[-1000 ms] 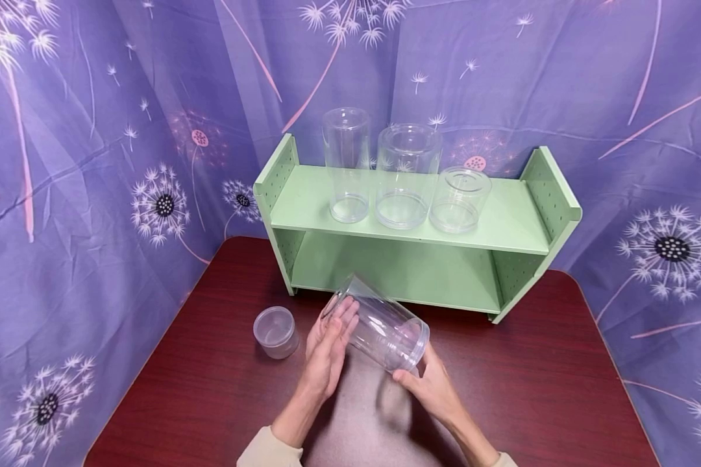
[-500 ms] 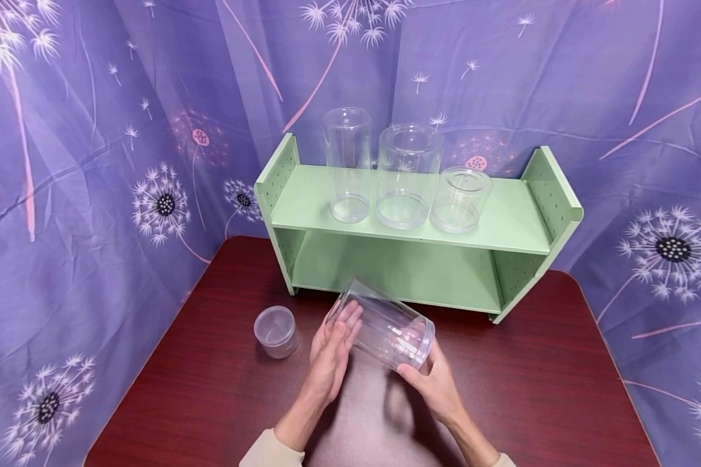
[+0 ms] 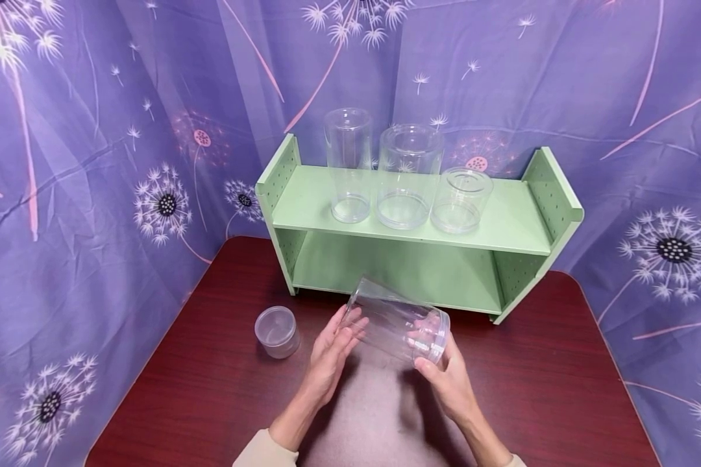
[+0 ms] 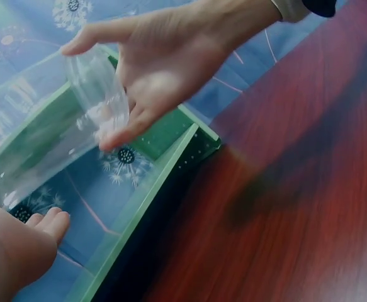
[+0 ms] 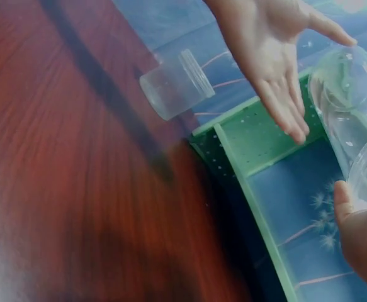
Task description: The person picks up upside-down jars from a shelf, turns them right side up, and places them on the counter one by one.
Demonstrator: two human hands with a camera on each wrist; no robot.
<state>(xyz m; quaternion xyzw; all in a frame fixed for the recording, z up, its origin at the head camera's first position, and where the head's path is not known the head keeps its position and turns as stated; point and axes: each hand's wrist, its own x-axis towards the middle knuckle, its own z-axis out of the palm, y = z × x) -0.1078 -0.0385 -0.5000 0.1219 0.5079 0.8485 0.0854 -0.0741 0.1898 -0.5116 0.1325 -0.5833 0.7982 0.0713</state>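
A tall clear cylindrical jar (image 3: 388, 321) is held tilted above the table, its ringed lid end toward the right. My right hand (image 3: 452, 384) grips that ringed end, thumb on the near side and fingers round the far side. At the other end is my left hand (image 3: 332, 355), palm facing the jar; in the right wrist view the left fingers (image 5: 281, 107) stretch out straight and the thumb reaches the jar's edge. A small lidded jar (image 3: 277, 332) stands on the table to the left of the left hand.
Behind the hands stands a two-tier green shelf (image 3: 520, 220). Its upper board carries a tall narrow jar (image 3: 348, 165), a wide jar (image 3: 409, 175) and a short jar (image 3: 461, 200), all clear. Purple dandelion-print curtains (image 3: 175, 97) surround the dark red table (image 3: 198, 402).
The held jar has shifted rightward and turned closer to level, with the right hand moving right along with it. The left hand has moved slightly right. Jars on the shelf have stayed put.
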